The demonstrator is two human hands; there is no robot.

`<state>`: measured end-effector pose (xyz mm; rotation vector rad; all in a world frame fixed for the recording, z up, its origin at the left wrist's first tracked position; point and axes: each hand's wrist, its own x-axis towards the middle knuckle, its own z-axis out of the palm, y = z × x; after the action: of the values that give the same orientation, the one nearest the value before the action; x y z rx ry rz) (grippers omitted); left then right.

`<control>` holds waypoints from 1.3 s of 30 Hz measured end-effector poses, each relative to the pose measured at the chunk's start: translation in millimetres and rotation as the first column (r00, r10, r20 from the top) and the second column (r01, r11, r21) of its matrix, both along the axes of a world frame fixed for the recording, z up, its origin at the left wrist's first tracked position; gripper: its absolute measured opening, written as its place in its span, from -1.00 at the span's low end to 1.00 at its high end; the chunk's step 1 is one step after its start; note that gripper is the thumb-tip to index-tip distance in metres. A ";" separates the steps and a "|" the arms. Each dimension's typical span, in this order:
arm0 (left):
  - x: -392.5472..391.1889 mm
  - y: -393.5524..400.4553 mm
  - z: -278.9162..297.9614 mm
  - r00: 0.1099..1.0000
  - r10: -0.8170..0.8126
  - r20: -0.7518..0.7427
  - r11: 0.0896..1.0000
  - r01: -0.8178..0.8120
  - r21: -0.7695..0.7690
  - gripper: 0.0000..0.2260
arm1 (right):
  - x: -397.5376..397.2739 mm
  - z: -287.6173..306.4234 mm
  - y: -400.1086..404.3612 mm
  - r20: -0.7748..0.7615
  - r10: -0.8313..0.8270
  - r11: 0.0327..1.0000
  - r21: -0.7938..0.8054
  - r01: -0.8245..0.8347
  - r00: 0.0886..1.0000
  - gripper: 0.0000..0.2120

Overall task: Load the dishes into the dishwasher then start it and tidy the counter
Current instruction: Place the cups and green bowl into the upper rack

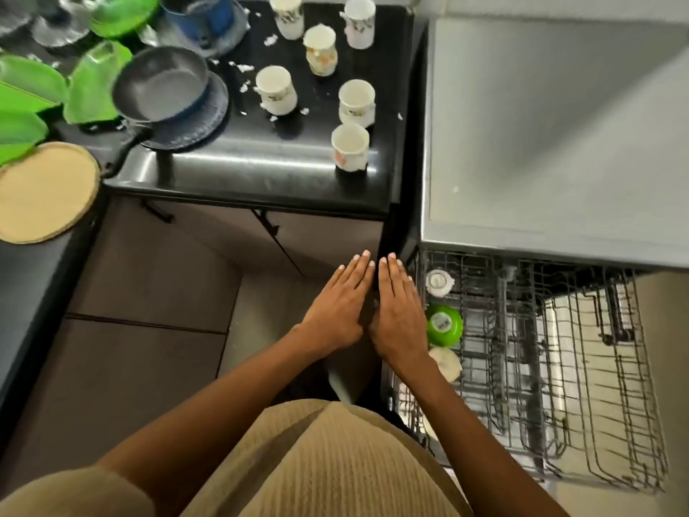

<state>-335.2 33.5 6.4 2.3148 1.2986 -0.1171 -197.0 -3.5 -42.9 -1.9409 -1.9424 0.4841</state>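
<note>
Below, flat hands [367,304] beside wire rack [559,367], round green bowl [444,325].

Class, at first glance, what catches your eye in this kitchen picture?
Two flat, empty hands, left hand beside right hand, hover at the centre. To their right the pulled-out dishwasher rack holds a green bowl. Six white mugs stand on the black counter above.
</note>
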 end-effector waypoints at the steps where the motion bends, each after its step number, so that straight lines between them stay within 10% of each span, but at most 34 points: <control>1: -9.4 4.2 4.3 1.000 0.009 0.024 1.000 -0.009 0.016 -0.16 | -8.9 6.5 5.2 -0.004 0.010 1.000 0.022 -0.009 1.000 -0.34; 39: -147.7 270.9 59.9 0.888 0.317 0.332 0.926 -0.366 0.093 -0.23 | -146.1 114.1 301.7 0.038 0.107 0.994 0.030 -0.108 0.994 -0.27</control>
<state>-482.9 304.4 66.3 2.0713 1.5635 0.4634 -343.0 298.2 71.2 -1.8454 -2.0723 0.4469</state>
